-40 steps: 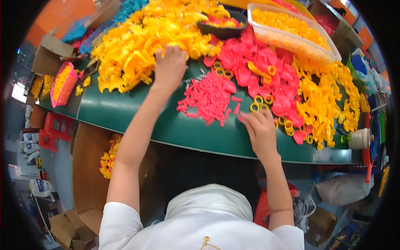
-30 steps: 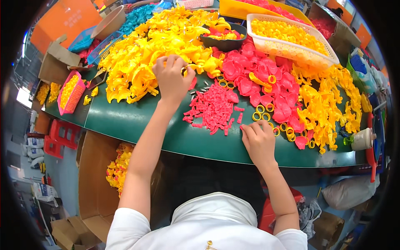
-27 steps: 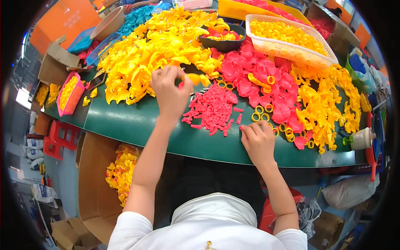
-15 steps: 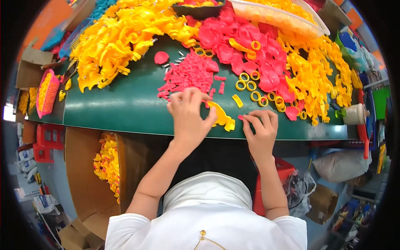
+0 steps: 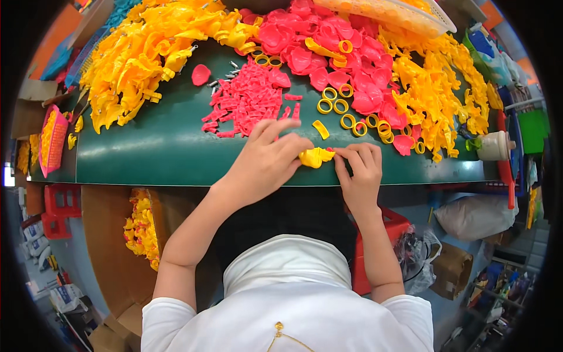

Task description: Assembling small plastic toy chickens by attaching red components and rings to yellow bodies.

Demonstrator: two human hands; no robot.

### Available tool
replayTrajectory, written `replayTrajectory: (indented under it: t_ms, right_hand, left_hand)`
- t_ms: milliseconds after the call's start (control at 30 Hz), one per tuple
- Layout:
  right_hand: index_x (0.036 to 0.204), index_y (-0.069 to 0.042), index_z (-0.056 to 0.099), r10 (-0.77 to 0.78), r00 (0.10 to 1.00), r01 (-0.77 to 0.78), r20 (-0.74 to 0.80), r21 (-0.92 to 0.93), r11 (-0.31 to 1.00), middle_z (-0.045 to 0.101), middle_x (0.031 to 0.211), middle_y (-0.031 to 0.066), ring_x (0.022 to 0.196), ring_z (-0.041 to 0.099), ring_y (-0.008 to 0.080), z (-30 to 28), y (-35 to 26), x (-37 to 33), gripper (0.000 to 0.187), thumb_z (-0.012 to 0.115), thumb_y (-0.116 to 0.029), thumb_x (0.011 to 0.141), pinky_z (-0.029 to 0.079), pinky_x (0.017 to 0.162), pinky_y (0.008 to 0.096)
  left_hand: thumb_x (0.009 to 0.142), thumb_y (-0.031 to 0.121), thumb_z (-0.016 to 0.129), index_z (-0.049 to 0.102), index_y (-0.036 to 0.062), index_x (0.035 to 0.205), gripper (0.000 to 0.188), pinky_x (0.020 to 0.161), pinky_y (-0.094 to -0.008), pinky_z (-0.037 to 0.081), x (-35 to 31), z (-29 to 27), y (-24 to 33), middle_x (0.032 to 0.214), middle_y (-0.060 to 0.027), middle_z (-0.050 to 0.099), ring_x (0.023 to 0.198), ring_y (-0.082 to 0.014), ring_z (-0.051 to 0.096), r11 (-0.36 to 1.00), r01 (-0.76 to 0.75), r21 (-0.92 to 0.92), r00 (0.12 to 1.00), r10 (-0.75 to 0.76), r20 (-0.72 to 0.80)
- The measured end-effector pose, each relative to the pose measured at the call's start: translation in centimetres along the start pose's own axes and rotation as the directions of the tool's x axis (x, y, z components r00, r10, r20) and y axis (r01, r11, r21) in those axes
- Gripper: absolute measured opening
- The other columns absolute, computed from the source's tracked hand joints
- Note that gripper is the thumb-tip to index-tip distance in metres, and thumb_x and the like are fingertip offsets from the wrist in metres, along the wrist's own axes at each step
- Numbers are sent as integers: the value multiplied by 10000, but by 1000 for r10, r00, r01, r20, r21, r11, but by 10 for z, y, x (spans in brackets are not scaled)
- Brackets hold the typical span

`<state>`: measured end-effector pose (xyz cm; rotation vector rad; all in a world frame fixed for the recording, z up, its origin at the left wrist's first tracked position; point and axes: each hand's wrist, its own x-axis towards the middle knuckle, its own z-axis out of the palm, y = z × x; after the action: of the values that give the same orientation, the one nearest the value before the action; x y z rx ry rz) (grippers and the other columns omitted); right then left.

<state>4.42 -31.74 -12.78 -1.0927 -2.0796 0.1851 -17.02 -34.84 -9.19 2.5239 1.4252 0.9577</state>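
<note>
My left hand (image 5: pixel 267 155) grips a curved yellow plastic part (image 5: pixel 317 156) just above the table's near edge, fingers closed round its left end. At the part's right end, my right hand (image 5: pixel 359 166) pinches a tiny pink piece (image 5: pixel 330 149) between thumb and forefinger. The pink piece meets the yellow part there; whether it sits inside cannot be made out. Beyond my left hand lies a heap of small pink pieces (image 5: pixel 251 97). A short yellow strip (image 5: pixel 321 129) rests on the table just past the held part.
Yellow parts (image 5: pixel 132 64) pile up at the far left and more (image 5: pixel 434 94) at the right. Pink cup-shaped parts (image 5: pixel 358 64) and yellow rings (image 5: pixel 341 106) lie between. A white basket (image 5: pixel 404 16) stands at the back. Below the green table (image 5: pixel 141 155) is a cardboard box (image 5: pixel 111 246).
My left hand has picked up the yellow part from the table and turned it. My right hand has brought the pink piece left to its end.
</note>
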Motion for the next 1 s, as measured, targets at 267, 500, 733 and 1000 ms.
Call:
replayTrajectory:
  t_ms: [267,500,733,1000]
  right_hand:
    - [854,-46,693,78,996,-76,-41,63,995,587,781,59,808,540,233,-6,-1,2,120,723,-4,745,439,708,334]
    - [854,-34,721,246,966,-260,82,300,918,585,720,54,740,522,192,-18,-10,-4,101,726,-16,755,406,678,298]
    - [868,-32,725,243,968,-251,63,275,928,569,714,39,717,496,159,-23,1,-4,110,721,-3,763,387,612,269]
    - [841,-33,723,250,968,-249,19,213,945,551,685,41,707,501,179,-28,-12,-13,126,741,5,722,401,626,288]
  left_hand:
    - [650,53,763,636,47,985,359,815,-352,466,-27,19,29,939,-76,567,938,-263,550,993,102,67,991,-107,80]
    - [651,173,806,618,42,880,323,845,-454,451,-17,45,40,972,-75,575,1068,-298,519,988,18,154,993,1,-119]
    - [732,167,708,651,42,1051,347,932,-419,430,-23,45,41,1085,-55,583,1127,-266,470,975,-28,220,1000,30,-7]
    - [699,176,763,674,43,955,302,875,-452,458,-13,52,40,922,-34,586,991,-236,538,966,-106,236,991,122,-55]
